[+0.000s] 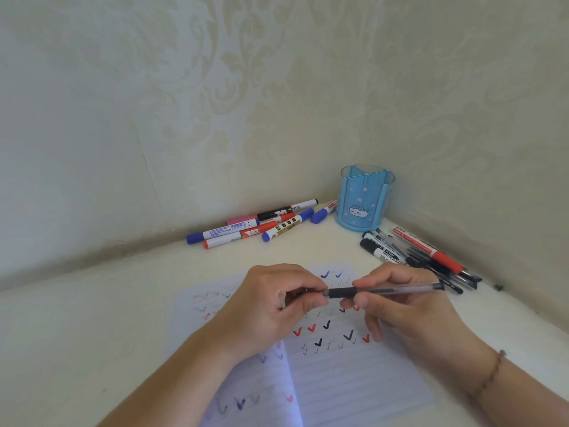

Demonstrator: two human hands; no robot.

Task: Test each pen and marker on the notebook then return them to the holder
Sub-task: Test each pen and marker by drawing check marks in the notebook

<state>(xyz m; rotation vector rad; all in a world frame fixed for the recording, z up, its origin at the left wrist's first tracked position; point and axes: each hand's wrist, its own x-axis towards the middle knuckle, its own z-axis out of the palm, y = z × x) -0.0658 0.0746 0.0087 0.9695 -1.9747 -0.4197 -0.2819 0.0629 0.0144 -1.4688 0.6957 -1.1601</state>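
Surroundings: a white table [92, 318] in a corner, with pale patterned wallpaper [215, 87] behind it on both sides.
Holder: a blue pen holder [363, 200] with a cat drawing stands upright in the corner, well apart from the hands; its divided compartments look empty from this view.
Left group: several markers [252, 226] with blue, red, black and pink parts lie flat in a loose pile to the left of the holder, near the wall.
Right group: black pens and a red marker [428, 257] lie flat in a pile to the right of the holder, just behind the right hand.
Notebook: an open lined notebook [354, 386] lies under both hands; the pages have many check marks in red, blue and black. The hands cover the middle of the pages.
Pen: a clear pen [385, 291] with a black grip is held level above the notebook, between the two hands, its tip pointing left.
Right hand: the right hand [403, 309] pinches the pen barrel with thumb and forefinger, just behind the black grip; a thin bracelet [492, 372] is on the wrist.
Left hand: the left hand [277, 306] has curled fingers and holds a small dark piece, probably the cap, at the tip of the pen; the piece is mostly hidden by the fingers.
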